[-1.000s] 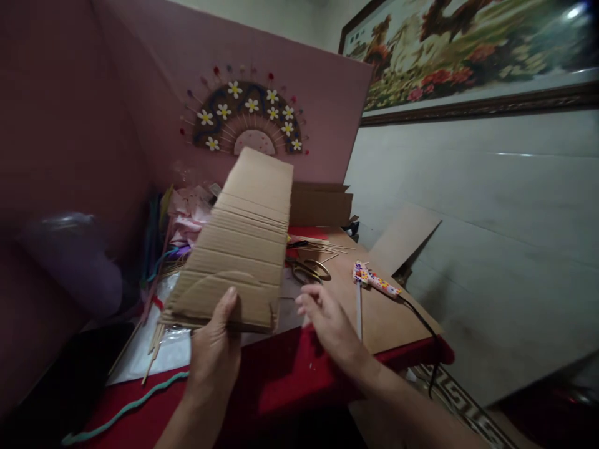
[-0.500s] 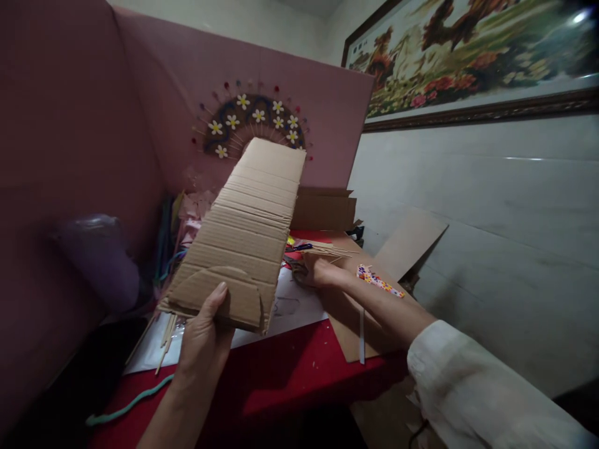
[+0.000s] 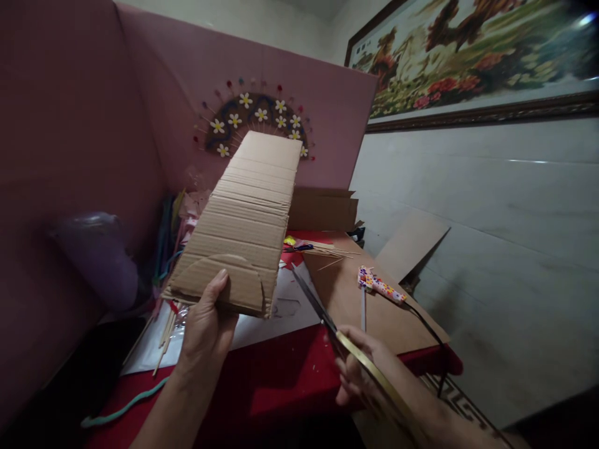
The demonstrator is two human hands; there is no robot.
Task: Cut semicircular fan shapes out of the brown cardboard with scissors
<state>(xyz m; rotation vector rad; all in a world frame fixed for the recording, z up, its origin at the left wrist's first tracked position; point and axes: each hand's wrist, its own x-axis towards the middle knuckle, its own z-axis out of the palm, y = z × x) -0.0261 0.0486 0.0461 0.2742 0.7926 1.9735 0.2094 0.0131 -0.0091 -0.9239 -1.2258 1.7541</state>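
Note:
Gripped in my left hand (image 3: 206,324) is a long sheet of corrugated cardboard (image 3: 253,199), tilted up over the table. A smaller half-round piece of cardboard (image 3: 234,284) lies flat against its lower end, with my left thumb pressing on it. My right hand (image 3: 360,362) is closed around a pair of large scissors (image 3: 322,312) with dark blades and gold-coloured handles. The blades point up and to the left, just right of the cardboard sheet and apart from it. Some of the right fingers are hidden by the handles.
A flower-patterned glue gun (image 3: 381,287) with a black cord rests on a brown board (image 3: 397,324) at the right. Thin wooden sticks (image 3: 327,249) and small scissors (image 3: 299,248) lie behind. A turquoise strip (image 3: 126,405) crosses the red tablecloth (image 3: 266,380). A decorated fan (image 3: 257,115) hangs at the back.
My right hand has come back from the far side of the table toward me, now with the large scissors in it. The left hand and cardboard have barely shifted.

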